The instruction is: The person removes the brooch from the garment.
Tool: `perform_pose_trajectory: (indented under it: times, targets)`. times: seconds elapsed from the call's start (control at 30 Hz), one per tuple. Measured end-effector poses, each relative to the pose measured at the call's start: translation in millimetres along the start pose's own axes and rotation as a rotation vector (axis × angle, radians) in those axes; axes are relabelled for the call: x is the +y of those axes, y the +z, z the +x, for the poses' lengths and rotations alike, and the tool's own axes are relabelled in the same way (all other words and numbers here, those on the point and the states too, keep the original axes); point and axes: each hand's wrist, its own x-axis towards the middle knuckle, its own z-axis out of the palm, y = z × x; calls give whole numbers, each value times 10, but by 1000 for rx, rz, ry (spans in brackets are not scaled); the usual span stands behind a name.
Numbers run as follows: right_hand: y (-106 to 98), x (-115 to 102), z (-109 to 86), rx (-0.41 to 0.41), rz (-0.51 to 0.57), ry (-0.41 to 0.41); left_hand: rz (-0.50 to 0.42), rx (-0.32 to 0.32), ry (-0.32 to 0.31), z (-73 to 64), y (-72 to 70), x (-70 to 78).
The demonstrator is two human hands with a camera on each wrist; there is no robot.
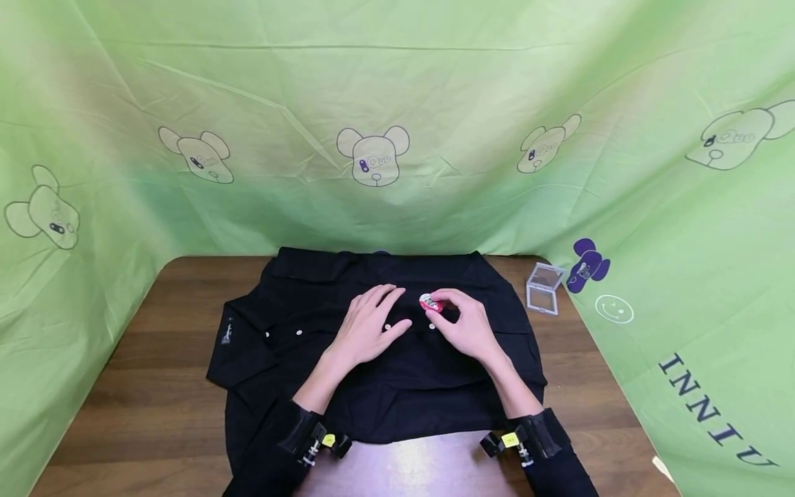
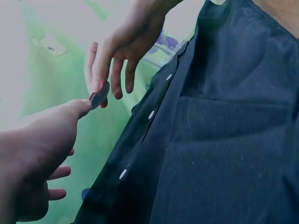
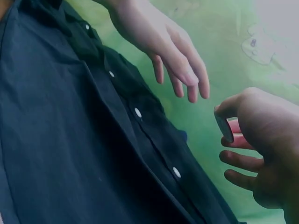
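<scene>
A black shirt [image 1: 379,400] with a row of white buttons [image 1: 299,333] lies spread on the table, its collar and sleeve edges partly folded. Above its button row, my right hand [image 1: 468,328] pinches a small round red-and-white badge [image 1: 427,301] with lettering between thumb and fingers. The badge's flat grey side [image 3: 224,127] shows in the right wrist view. Just left of it hovers my left hand [image 1: 368,323], fingers extended and slightly spread, holding nothing. In the right wrist view a gap shows between the left fingertips and the badge.
A clear plastic case [image 1: 544,287] lies unfolded on the wooden table [image 1: 590,414], right of the shirt. Green printed cloth [image 1: 397,207] hangs behind and along both sides. An embroidered mark [image 1: 227,331] sits on the shirt's left sleeve.
</scene>
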Motion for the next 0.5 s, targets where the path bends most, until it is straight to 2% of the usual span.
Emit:
perform_pose_trajectory:
  times: [0.2, 0.5]
  targets:
    - [-139, 87, -36, 22, -56, 31, 28, -121, -16, 59, 43, 103]
    - [-366, 264, -74, 63, -129, 68, 98, -177, 22, 253, 119, 334]
